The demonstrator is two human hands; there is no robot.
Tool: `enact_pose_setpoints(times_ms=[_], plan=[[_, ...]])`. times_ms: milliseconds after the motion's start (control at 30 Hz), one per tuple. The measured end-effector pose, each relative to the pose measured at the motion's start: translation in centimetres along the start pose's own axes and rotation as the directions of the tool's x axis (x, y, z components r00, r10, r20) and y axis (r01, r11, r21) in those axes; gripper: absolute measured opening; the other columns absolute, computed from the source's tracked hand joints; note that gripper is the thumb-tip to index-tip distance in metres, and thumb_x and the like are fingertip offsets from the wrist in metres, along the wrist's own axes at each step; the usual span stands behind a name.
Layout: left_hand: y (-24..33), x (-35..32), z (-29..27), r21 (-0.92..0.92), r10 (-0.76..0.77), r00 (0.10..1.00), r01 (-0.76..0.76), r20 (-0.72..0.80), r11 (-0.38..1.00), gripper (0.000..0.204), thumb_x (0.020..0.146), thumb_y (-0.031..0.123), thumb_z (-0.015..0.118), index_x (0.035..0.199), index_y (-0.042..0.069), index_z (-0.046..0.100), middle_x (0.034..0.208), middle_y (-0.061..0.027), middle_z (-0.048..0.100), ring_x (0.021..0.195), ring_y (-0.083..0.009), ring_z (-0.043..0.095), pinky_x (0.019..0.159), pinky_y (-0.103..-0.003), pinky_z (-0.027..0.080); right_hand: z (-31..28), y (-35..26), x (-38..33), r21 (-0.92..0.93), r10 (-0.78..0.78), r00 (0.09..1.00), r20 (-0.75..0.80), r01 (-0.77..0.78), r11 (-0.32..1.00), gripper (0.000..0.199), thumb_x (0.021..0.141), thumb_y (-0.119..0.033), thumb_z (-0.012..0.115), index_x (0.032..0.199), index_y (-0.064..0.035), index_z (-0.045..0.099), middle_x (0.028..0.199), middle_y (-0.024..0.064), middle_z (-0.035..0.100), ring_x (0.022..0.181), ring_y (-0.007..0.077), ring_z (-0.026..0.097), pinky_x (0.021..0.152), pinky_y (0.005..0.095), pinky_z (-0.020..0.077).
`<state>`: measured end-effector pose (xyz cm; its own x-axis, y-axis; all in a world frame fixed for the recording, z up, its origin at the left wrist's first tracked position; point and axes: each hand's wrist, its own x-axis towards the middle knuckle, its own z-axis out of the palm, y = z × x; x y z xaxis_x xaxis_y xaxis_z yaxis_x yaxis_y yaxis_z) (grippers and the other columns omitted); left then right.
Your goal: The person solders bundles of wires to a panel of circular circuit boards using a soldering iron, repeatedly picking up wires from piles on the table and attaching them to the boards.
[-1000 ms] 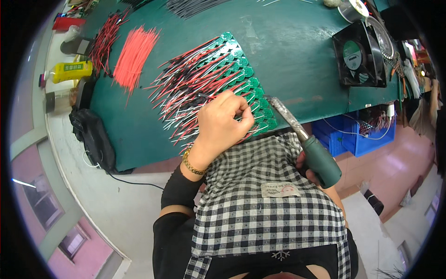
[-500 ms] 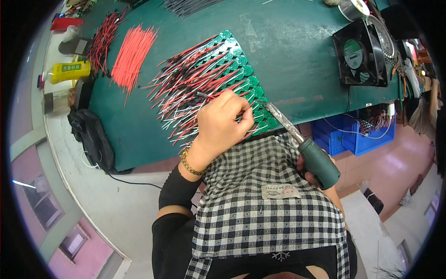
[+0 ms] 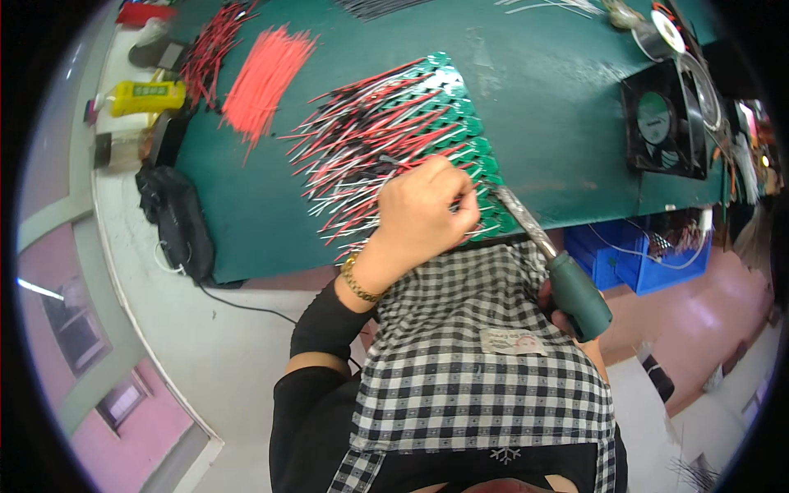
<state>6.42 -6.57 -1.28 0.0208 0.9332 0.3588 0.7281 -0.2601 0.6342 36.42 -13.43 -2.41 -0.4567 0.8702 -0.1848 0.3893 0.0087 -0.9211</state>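
Note:
My left hand (image 3: 427,205) is closed in a pinch over the near part of a green circuit board panel (image 3: 468,123) made of joined round boards. A dark wire (image 3: 389,159) shows just beyond its knuckles and seems to run into the fingers, whose tips are partly hidden. Rows of red, black and white wires (image 3: 353,140) stand out from the panel toward the left. A soldering iron (image 3: 579,296) with a thick green handle is gripped in my right hand (image 3: 557,314), mostly hidden behind that handle. The iron's tip touches or nearly touches the panel beside my left fingers.
Red wires (image 3: 267,82) lie in a bundle on the green table (image 3: 551,107), beside a red-and-black heap (image 3: 215,51). A black fan (image 3: 664,123) and solder spool (image 3: 657,37) stand at right. Blue crates (image 3: 637,255) sit below the edge; a yellow bottle (image 3: 146,98) is far left.
The whole view has shifted, so the table and panel appear farther right. Both hands keep nearly the same place on the panel, with the iron's tip still beside my left fingers.

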Motion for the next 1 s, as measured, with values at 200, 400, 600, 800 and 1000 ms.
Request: enact_pose_setpoints(times_ms=[200,400,600,800,1000], plan=[[0.2,-0.2,0.3,0.012,-0.012,1.000,0.012,-0.005,1.000,0.012,0.064,0.002,0.069,0.067,0.009,0.059,0.066,-0.0023,0.057,0.053,-0.0174,0.057,0.047,-0.028,0.045,0.3,-1.2,0.8,0.293,0.056,0.996,-0.068,-0.033,0.955,0.040,0.083,-0.037,0.067,0.097,0.0005,0.063,0.082,0.0082,0.064,0.068,0.0188,0.064,0.063,0.0295,0.0503],[-0.2,0.0,0.1,0.011,-0.031,0.999,0.031,0.018,0.999,0.012,0.064,0.003,0.069,0.066,0.009,0.059,0.064,-0.0017,0.057,0.051,-0.0170,0.056,0.046,-0.028,0.044,-0.3,-2.0,1.5,0.173,0.140,0.990,0.015,-0.141,0.975,0.041,0.082,-0.037,0.067,0.098,0.0007,0.061,0.082,0.0079,0.064,0.067,0.0176,0.063,0.062,0.0283,0.0497],[-0.3,0.1,-0.8,0.013,-0.034,0.999,0.034,0.024,0.999,0.012,0.065,0.003,0.069,0.069,0.009,0.059,0.067,-0.0024,0.057,0.053,-0.0186,0.057,0.047,-0.029,0.045,0.5,-1.1,2.3,0.261,-0.035,0.999,-0.031,0.042,0.964,0.044,0.082,-0.036,0.069,0.101,0.0018,0.060,0.083,0.0082,0.062,0.067,0.0167,0.062,0.062,0.0290,0.0496],[-4.1,3.9,-7.3,0.124,0.019,0.991,-0.003,-0.131,0.992,0.007,0.072,0.002,0.067,0.075,0.004,0.061,0.070,-0.0099,0.058,0.065,-0.0246,0.060,0.061,-0.033,0.048,0.7,0.1,0.9,0.503,0.067,0.994,-0.092,-0.012,0.864,0.057,0.082,-0.036,0.072,0.120,0.0012,0.052,0.094,0.0082,0.060,0.076,0.0159,0.059,0.069,0.0291,0.0489],[-22.9,9.2,-18.1,0.529,-0.478,0.768,0.640,-0.425,0.557,0.028,0.085,0.030,0.065,0.096,0.004,0.068,0.104,-0.0206,0.062,0.100,-0.0382,0.061,0.084,-0.046,0.049,-0.2,2.7,1.3,0.508,-0.061,0.998,-0.019,0.062,0.859,0.053,0.084,-0.026,0.068,0.125,-0.0012,0.047,0.097,0.0082,0.057,0.077,0.0164,0.058,0.071,0.0284,0.0481]])
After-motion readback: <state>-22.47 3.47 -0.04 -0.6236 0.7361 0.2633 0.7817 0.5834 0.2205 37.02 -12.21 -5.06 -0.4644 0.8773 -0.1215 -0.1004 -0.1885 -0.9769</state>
